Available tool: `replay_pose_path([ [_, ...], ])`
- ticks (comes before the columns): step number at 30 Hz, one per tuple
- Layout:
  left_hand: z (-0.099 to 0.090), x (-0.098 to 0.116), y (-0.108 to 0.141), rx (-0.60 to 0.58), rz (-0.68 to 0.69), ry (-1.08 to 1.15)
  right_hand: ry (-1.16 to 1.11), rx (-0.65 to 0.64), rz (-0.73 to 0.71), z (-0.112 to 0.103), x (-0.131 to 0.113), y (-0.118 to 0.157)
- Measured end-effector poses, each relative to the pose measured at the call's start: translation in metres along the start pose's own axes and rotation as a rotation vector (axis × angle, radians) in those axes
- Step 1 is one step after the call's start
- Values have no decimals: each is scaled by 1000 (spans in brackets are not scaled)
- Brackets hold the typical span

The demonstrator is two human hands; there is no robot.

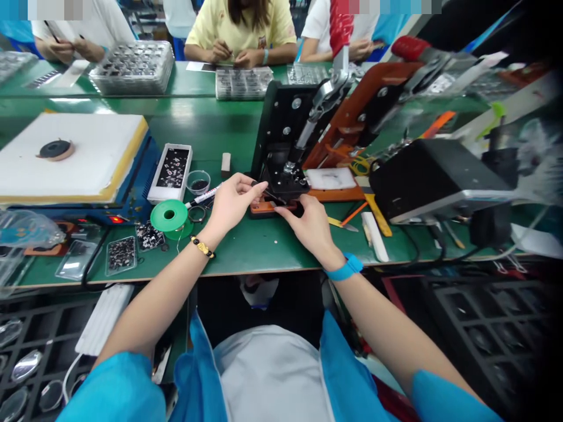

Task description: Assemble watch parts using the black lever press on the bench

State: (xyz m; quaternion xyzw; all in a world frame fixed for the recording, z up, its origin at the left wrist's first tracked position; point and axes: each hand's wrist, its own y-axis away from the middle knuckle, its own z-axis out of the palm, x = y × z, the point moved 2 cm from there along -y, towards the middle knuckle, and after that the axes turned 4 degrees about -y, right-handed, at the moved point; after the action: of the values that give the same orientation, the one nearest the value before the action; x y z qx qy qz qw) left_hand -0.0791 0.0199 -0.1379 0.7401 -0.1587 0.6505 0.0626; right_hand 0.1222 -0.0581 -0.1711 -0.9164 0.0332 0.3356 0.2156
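At the foot of the black press [269,129], left hand [233,205] fingers pinch a thin dark piece [270,193]; right hand [311,227] beside the orange base [263,207], grip unclear. Bumped red-handled lever [341,29] above could trap fingertips.

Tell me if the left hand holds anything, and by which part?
The left hand seems to pinch a thin dark thing; which part is too blurred to tell.

Both forearms reach forward and converge, the left hand [237,198] and right hand [307,221] close together, fingertips bent inward, perhaps pinching; small details blur.
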Motion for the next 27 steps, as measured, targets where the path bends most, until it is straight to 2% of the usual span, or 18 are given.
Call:
replay_pose_path([
  [3,1,5,5,24,-23,13,-110,56,59,3,1,4],
  [8,2,23,31,35,-21,6,-235,136,13,-7,-15,21],
  [10,2,33,43,59,-20,7,-296,121,28,-12,-26,33],
  [13,2,48,58,82,-13,-41,-483,49,135,-14,-38,54],
  [16,3,57,71,77,-21,-98,-674,-9,254,-10,-40,72],
  [18,4,57,79,67,-23,-124,-732,-38,284,-7,-38,82],
  [21,9,51,93,46,-7,-159,-701,-110,248,-6,-35,92],
  [27,12,38,117,51,76,-315,-455,-267,27,-21,-36,99],
])
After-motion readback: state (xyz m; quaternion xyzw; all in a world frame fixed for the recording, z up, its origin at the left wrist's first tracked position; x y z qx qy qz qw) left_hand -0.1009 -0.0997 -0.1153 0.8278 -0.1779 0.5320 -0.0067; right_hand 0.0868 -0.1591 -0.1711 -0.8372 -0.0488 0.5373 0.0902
